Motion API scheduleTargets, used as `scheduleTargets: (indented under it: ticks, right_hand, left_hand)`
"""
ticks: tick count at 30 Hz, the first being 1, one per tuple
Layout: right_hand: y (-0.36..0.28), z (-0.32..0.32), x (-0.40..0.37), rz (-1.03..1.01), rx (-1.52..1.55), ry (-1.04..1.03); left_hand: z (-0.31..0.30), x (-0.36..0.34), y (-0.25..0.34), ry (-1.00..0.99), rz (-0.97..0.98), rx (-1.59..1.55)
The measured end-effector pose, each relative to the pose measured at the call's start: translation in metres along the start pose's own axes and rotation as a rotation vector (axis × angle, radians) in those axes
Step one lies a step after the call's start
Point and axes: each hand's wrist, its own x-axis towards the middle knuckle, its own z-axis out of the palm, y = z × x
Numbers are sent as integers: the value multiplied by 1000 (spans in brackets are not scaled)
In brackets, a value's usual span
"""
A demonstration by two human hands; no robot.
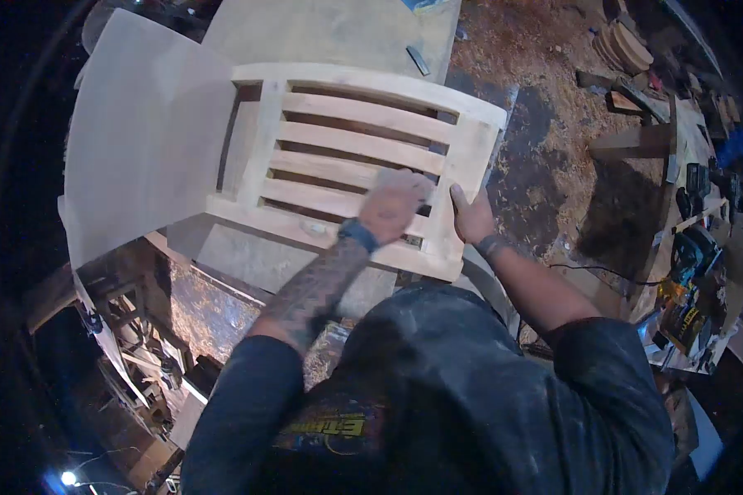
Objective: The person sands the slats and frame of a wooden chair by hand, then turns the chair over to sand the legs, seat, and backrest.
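A pale wooden slatted frame (256,157) lies on the bench with several bowed slats running between its end pieces. A large, smooth curved panel (144,136) stands up at its left end. Over the right part of the slats is my left hand (392,206), smeared by motion; whether anything is under its fingers I cannot make out. My right hand (473,216) grips the outer edge of the frame's right end piece, thumb on top and fingers hidden beyond the edge.
Beyond the frame, a small dark bar (418,60) rests on a pale board (330,37). Wood shavings (520,37) cover the floor. At right, a cluttered bench holds a teal power tool (695,254); a dark cable (607,271) trails beside it. Wooden pieces (140,322) stand at lower left.
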Motion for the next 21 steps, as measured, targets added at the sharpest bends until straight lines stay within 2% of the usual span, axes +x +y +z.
scheduleTargets:
  ticks: [2,5,6,7,8,9,10,12,15,18,19,21]
  right_hand:
    - [-4,-3,-3,24,-68,0]
    - [8,-3,-4,55,-182,57]
    - [-4,-4,-5,59,-157,38]
    - [-15,-5,-7,64,-133,20]
    - [-42,-15,-15,80,-48,-37]
    - [-23,-6,-8,-29,83,-29]
    - [-18,-4,-6,-64,107,-28]
    - [-11,0,-3,-134,161,-9]
    - [-12,1,-5,-73,143,32]
    - [-22,-5,-10,-8,45,6]
    - [-17,-7,-9,-21,77,-13]
    - [-19,-5,-7,-52,155,-51]
  left_hand:
    - [-26,-23,-46,13,46,131]
    - [-87,-55,-111,-15,-129,340]
    - [-112,-67,-118,11,-212,403]
    - [-127,-76,-130,45,-278,334]
    - [-128,-79,-151,40,-262,330]
    - [-116,-82,-165,87,-243,266]
    - [-101,-81,-165,134,-220,197]
    - [-113,-48,-103,-14,-118,257]
    - [-112,-39,-138,-14,-49,229]
    - [-161,-37,-156,-190,-272,133]
    - [-157,-38,-158,-185,-144,262]
    - [-152,-39,-144,-236,-64,251]
